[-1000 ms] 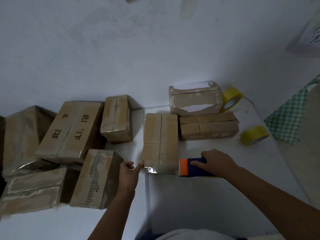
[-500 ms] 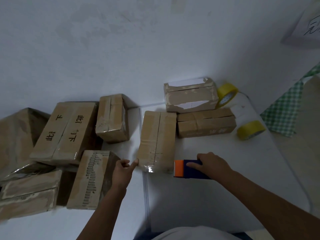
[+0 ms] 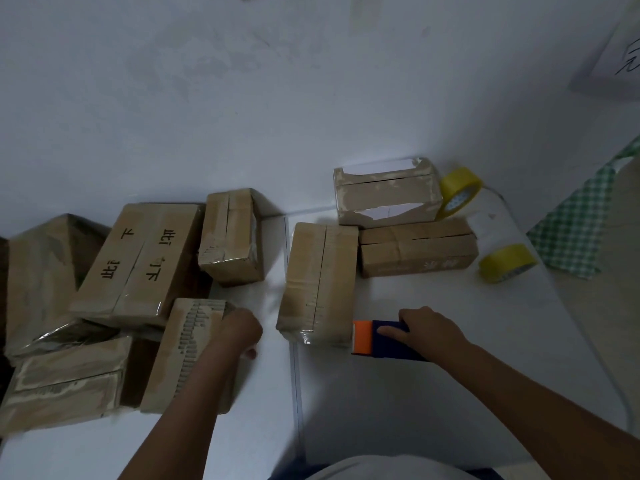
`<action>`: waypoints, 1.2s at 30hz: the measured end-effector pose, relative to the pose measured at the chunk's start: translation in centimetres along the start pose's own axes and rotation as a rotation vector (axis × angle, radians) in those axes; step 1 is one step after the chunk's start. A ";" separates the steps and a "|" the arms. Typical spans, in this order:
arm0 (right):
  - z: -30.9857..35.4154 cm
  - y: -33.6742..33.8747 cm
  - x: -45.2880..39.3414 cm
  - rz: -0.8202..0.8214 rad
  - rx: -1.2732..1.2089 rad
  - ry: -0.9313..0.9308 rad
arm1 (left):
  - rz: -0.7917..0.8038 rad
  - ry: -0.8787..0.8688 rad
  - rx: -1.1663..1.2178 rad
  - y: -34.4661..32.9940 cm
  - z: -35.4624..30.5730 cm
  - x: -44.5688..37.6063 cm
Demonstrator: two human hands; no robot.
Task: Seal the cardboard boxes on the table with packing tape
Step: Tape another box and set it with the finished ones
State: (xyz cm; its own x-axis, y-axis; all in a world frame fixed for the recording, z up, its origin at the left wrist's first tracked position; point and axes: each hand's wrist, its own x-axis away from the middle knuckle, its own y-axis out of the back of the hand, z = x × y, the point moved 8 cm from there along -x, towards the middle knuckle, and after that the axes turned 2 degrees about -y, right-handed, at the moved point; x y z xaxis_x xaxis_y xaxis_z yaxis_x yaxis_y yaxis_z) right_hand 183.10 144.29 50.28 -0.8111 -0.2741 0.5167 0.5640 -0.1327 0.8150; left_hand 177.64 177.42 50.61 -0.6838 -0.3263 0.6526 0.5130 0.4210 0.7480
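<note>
Left hand (image 3: 239,329): curled over the far right corner of a torn box (image 3: 188,355) at the table's (image 3: 433,393) left front; whether it grips, cannot tell
Right hand (image 3: 427,329): clamped on the dispenser (image 3: 377,339); its orange end touching the centre box (image 3: 320,282)
Tape rolls: one (image 3: 459,192) at the far right corner; one (image 3: 507,263) by the right edge
Other boxes: heaped at the left edge; two along the far edge

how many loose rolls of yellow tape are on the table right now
2. One yellow tape roll stands on edge beside the far-right cardboard box; the other lies near the table's right edge. The dispenser may hold another.
</note>
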 end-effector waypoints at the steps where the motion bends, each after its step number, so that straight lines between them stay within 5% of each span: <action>1: 0.0 -0.1 0.0 0.003 -0.001 -0.003 | -0.077 0.028 -0.015 0.5 0.3 -0.3; 3: -0.1 -0.3 -0.1 0.010 -0.007 -0.009 | -0.276 -0.110 -0.107 2.1 -1.8 0.4; 5: -0.1 -0.4 -0.1 0.011 -0.016 -0.016 | -0.409 -0.440 -0.126 1.9 -5.9 1.8; 9: 0.0 -0.2 0.2 -0.009 -0.016 -0.002 | -0.301 -0.800 -0.231 -2.4 -12.1 2.7; 13: -0.5 -0.4 0.3 -0.013 -0.044 -0.010 | -0.331 -0.786 -0.449 -5.7 -11.5 0.5; 33: -4.3 1.4 1.4 -0.003 0.036 -0.077 | -0.480 -0.738 -0.328 -6.0 -10.8 1.0; 36: -4.1 1.3 1.5 0.015 0.027 -0.077 | -0.505 -0.843 -0.342 -5.9 -12.4 2.1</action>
State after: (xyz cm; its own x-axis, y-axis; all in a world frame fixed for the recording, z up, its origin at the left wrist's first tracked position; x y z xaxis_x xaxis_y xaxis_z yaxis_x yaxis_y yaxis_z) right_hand 183.22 139.83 51.01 -0.8129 -0.2019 0.5463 0.5723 -0.1029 0.8136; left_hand 179.59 163.81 49.08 -0.9331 0.3553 0.0561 0.0956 0.0945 0.9909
